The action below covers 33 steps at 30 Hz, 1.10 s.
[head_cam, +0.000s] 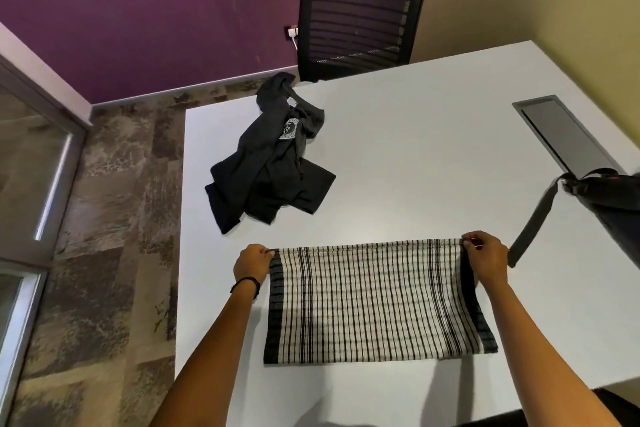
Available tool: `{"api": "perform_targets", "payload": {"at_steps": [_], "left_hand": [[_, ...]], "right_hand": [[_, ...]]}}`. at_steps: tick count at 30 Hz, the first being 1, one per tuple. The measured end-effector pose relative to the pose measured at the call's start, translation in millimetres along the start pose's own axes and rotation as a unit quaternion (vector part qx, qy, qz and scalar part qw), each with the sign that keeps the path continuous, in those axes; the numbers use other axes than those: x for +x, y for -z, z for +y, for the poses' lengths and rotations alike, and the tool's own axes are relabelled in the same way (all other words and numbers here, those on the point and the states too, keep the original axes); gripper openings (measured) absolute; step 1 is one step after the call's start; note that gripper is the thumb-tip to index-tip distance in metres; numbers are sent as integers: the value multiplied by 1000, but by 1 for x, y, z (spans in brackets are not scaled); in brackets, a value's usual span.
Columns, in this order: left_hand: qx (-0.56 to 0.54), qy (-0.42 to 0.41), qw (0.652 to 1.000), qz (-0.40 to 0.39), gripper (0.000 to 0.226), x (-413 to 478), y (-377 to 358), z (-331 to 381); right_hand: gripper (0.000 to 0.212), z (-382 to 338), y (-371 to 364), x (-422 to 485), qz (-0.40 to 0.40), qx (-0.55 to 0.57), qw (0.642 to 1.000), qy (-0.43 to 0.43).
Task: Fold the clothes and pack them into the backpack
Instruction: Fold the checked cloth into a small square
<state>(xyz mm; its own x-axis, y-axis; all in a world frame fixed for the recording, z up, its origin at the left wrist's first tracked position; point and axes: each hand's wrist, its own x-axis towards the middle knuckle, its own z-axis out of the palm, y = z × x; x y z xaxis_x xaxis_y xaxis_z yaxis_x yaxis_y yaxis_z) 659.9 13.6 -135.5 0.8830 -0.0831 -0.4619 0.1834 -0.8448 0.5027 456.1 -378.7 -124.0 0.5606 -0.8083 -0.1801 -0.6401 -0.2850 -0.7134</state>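
Note:
A black-and-white checked cloth [374, 302] lies spread on the white table [415, 149] in front of me. My left hand [251, 263] pinches its far left corner, and my right hand [485, 260] pinches its far right corner. The far edge is stretched taut between them, slightly raised off the table. A crumpled black T-shirt [273, 163] with a round white logo lies farther back on the left. The dark backpack [609, 198] sits at the right edge of view, partly cut off, with a grey strap [536, 218] trailing toward my right hand.
A grey cable hatch [564, 135] is set into the table at the far right. A black mesh office chair [360, 14] stands behind the table. Patterned carpet [114, 218] and a glass door lie to the left.

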Motion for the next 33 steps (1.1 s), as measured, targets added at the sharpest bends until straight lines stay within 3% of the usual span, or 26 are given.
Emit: {"api": "perform_targets", "payload": {"at_steps": [8, 18, 26, 31, 33], "left_hand": [[-16, 25, 999, -31, 16, 14, -8, -8], [-69, 51, 985, -149, 21, 3, 1, -19], [-28, 74, 959, -273, 14, -36, 14, -39], [17, 68, 942, -327, 10, -61, 18, -62], [23, 73, 938, -339, 10, -70, 18, -70]], "right_hand": [[15, 14, -10, 3, -19, -11, 1000, 5], [21, 27, -13, -19, -11, -40, 999, -16], [33, 30, -1, -64, -16, -40, 999, -31], [53, 45, 10, -93, -41, -56, 997, -28], [50, 53, 13, -101, -36, -58, 997, -39]]}}
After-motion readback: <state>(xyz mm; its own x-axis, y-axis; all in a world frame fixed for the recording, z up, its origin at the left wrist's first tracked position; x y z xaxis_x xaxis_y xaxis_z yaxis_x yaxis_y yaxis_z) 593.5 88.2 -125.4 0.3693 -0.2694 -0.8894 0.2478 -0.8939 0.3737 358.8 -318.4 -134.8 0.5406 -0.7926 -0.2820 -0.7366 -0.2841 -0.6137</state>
